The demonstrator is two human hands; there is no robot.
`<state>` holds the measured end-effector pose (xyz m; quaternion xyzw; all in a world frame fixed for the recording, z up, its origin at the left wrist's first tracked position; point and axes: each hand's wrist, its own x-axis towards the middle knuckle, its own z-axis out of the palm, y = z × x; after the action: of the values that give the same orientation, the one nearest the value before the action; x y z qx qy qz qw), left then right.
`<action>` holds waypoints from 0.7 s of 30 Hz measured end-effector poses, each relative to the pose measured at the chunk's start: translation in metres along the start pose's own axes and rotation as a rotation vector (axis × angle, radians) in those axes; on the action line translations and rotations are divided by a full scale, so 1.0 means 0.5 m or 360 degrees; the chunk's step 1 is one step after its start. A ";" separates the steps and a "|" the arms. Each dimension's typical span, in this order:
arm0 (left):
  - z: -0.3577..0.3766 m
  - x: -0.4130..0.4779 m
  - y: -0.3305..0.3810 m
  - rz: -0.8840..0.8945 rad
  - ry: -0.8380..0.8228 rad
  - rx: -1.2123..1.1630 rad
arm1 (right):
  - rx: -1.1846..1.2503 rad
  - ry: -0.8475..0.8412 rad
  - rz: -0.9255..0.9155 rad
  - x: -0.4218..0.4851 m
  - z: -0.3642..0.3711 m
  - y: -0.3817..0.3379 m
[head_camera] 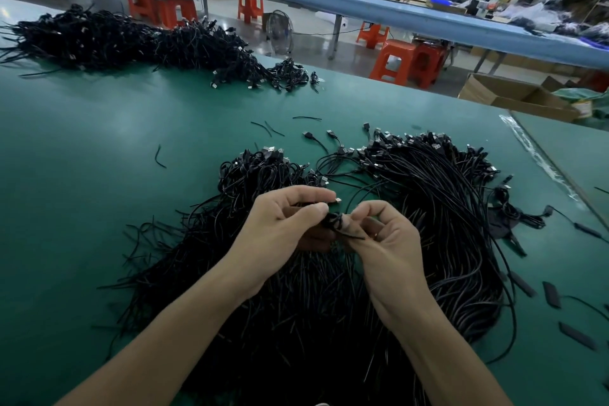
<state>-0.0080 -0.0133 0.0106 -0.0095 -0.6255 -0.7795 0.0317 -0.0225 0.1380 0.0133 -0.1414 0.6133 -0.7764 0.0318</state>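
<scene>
Between the two hands, a small coiled USB cable [333, 221] is held above the heap of black cables [435, 208]. The left hand [283, 224] pinches its plug end between thumb and forefinger. The right hand [387, 236] pinches the coil from the other side. The heap lies on the green desk [99, 175].

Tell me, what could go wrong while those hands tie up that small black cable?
The coiled USB cable is held only in the fingers of the left hand; if that grip loosens, the coil may spring open. The thin black tie pinched by the right hand could slip off before it is fastened. Dropped, either would likely get lost in the heap of loose black cables right below.
</scene>
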 end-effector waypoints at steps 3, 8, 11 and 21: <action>0.003 -0.001 0.008 -0.0040 0.0098 0.0020 | -0.0300 -0.0027 -0.0126 0.002 0.005 -0.003; -0.018 0.003 0.024 -0.0121 -0.0238 0.0143 | -0.0446 0.0023 -0.0081 0.002 -0.006 -0.007; -0.031 0.005 0.024 -0.0109 -0.0378 0.0273 | -0.0341 0.0060 0.0030 0.003 -0.009 -0.003; -0.027 -0.001 -0.003 0.0530 -0.0241 0.0962 | 0.0382 0.0240 0.0658 0.004 0.002 0.008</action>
<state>-0.0073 -0.0260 0.0064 -0.1593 -0.8185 -0.5403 0.1132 -0.0249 0.1357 0.0100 0.0500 0.5333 -0.8290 0.1607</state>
